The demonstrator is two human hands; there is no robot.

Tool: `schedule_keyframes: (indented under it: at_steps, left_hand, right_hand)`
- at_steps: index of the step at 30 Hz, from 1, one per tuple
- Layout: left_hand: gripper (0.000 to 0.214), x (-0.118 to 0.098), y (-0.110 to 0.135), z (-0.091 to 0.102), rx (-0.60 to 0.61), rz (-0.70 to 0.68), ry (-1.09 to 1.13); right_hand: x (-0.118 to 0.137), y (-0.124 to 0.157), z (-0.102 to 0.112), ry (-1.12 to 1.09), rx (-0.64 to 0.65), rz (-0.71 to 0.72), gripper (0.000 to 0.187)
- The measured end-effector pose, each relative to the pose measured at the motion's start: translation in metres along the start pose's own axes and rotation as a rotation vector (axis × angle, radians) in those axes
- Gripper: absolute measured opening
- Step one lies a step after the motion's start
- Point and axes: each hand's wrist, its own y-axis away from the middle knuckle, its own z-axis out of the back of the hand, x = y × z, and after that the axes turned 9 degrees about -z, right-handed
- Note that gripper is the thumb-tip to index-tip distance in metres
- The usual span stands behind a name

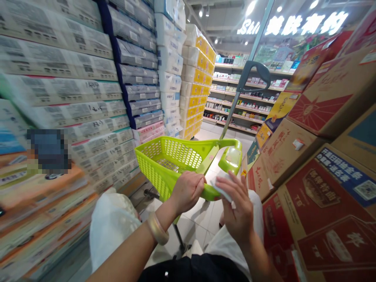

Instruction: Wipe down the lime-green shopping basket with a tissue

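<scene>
A lime-green shopping cart point(164, 178) with a perforated basket stands between my knees. My left hand point(188, 190), a gold bangle point(158, 228) on its wrist, is closed round the near end of the cart's rim. Just right of it, my right hand point(239, 209) presses a folded white wipe point(221, 188) against the green handle bar point(210, 192). Its fingers lie over the wipe, partly hiding it. Beyond them is the cart's green panel with a clear window point(233, 156). A grey loop handle point(253, 77) on a metal pole rises behind the cart.
Tall stacks of wrapped packs point(96, 92) line the left side, with yellow-and-white packs point(197, 88) farther back. Cardboard cartons point(293, 152) are piled close on the right. Stocked shelves point(239, 102) stand at the back, beyond pale floor tiles point(210, 128).
</scene>
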Motion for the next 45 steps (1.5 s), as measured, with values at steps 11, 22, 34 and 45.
schedule_keyframes:
  at_steps: [11, 22, 34, 45]
  left_hand:
    - [0.043, -0.001, 0.005, 0.002, -0.027, 0.006, -0.011]
    - [0.042, 0.001, 0.009, 0.004, -0.033, 0.015, -0.02]
    - [0.042, 0.002, 0.011, 0.007, -0.039, -0.017, -0.016]
    - [0.043, 0.0, 0.015, 0.009, -0.051, -0.02, -0.033]
  right_hand:
    - [0.004, -0.003, 0.004, -0.029, 0.033, 0.015, 0.027]
    - [0.004, -0.003, 0.0, -0.124, 0.027, -0.054, 0.023]
    - [0.005, -0.006, 0.003, -0.114, 0.116, 0.038, 0.024]
    - [0.005, -0.003, 0.003, -0.109, 0.07, -0.017, 0.026]
